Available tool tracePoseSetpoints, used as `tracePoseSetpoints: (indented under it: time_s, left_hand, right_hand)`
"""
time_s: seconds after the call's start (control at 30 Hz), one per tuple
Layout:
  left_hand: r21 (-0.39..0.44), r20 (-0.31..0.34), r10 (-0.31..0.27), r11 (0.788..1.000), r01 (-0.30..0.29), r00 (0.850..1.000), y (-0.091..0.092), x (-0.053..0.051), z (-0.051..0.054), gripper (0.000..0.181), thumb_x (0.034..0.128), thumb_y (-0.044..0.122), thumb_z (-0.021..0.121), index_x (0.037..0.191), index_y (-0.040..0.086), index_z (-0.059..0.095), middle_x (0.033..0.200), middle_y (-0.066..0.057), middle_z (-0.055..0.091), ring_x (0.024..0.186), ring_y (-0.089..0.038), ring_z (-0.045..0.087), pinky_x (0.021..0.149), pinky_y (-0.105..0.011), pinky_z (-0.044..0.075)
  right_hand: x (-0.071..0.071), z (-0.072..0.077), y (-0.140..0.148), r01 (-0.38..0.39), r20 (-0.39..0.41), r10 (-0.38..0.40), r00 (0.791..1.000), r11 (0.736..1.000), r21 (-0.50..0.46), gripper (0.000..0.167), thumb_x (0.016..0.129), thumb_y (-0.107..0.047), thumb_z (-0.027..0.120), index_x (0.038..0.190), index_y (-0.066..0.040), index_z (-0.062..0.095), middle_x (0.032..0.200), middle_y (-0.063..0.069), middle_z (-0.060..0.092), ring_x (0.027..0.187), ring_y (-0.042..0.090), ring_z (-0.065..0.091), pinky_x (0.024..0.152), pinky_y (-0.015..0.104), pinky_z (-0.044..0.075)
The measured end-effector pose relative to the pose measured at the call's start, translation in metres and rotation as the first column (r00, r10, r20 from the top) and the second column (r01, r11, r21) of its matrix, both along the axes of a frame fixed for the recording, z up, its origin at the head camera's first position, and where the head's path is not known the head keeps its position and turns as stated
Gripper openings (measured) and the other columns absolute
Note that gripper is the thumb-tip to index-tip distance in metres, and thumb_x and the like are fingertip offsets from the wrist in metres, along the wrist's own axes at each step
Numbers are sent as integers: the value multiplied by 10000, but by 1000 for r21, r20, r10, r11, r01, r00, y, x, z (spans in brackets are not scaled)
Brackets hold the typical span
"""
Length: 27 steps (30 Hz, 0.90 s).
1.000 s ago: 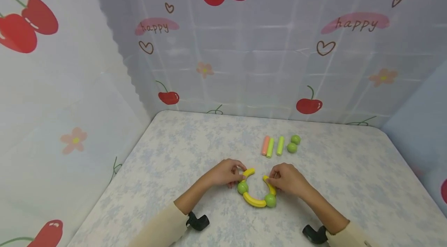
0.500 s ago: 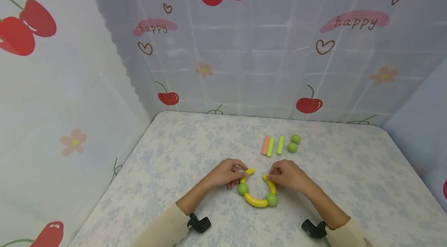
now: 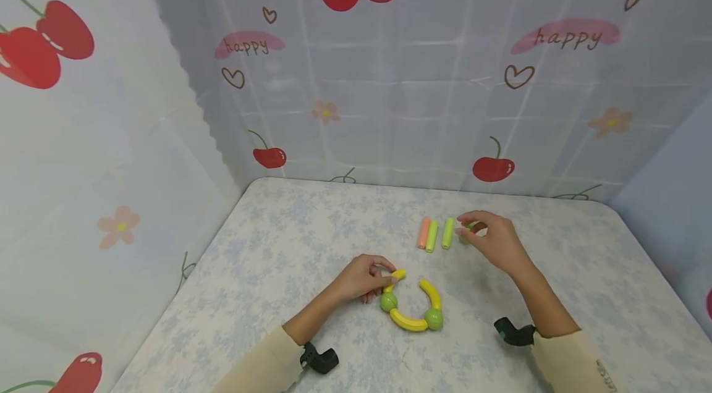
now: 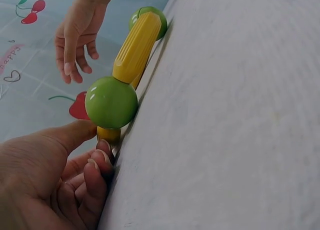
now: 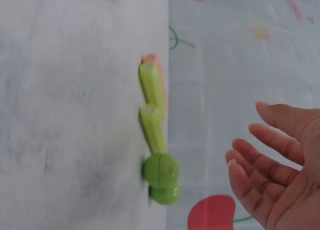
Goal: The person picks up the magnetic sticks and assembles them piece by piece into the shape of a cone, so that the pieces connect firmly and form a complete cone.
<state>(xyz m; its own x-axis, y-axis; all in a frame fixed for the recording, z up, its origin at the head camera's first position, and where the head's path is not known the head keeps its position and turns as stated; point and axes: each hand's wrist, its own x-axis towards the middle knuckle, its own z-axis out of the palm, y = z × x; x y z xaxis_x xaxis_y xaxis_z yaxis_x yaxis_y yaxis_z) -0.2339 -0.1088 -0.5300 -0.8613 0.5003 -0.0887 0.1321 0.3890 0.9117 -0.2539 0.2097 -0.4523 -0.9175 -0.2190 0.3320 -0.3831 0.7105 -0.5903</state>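
Three curved yellow pieces and two green balls form a "U" on the table, its gap facing the back; the bottom yellow piece point(image 3: 408, 320) lies between the left ball point(image 3: 389, 301) and the right ball point(image 3: 433, 319). My left hand point(image 3: 361, 277) pinches the yellow piece point(image 3: 398, 274) at the left arm of the "U". The right yellow piece point(image 3: 431, 294) lies untouched. Over at the back, my right hand point(image 3: 495, 241) hovers with parted fingers by two green balls point(image 5: 160, 170), partly hidden by it in the head view. In the right wrist view that hand touches nothing.
Left of the loose balls lie two light green sticks point(image 3: 447, 233) point(image 3: 431, 236) and a salmon stick point(image 3: 424, 232). A patterned curtain point(image 3: 389, 84) stands behind the table's back edge, with another sheet point(image 3: 111, 152) along the left side.
My right hand has let go of the right yellow piece and moved back and to the right, to the loose green balls. My left hand has stayed at its piece.
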Motion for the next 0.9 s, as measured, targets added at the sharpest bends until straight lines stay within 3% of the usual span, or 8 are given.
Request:
tracePoseSetpoints:
  time_s: [0.17,0.5,0.9]
  left_hand:
    - [-6,-16,5,1000,-5,1000,1,0,-1,229,942,302,756,1135,183,732,589,-17,629,380,-114,486,371,-257,427]
    - [-9,-22,24,1000,-24,999,1,2,-3,234,938,318,758,1129,186,733,591,-4,622,385,-117,493,378,-257,438]
    - [-26,-30,44,999,-45,999,2,3,-3,239,922,319,778,1124,198,740,592,-7,629,385,-115,502,386,-259,448]
  right_hand:
    - [-6,-6,13,48,-2,-48,999,998,30,327,884,-94,798,1188,-6,717,1138,191,715,982,364,664,764,482,540]
    - [-11,-21,17,20,124,-39,991,988,154,339,888,-100,789,1212,-23,725,1222,202,682,1062,403,632,862,577,520]
    - [-14,-25,12,-1,140,-40,989,959,283,349,860,-85,814,1191,-15,727,1189,182,677,938,306,648,733,450,557]
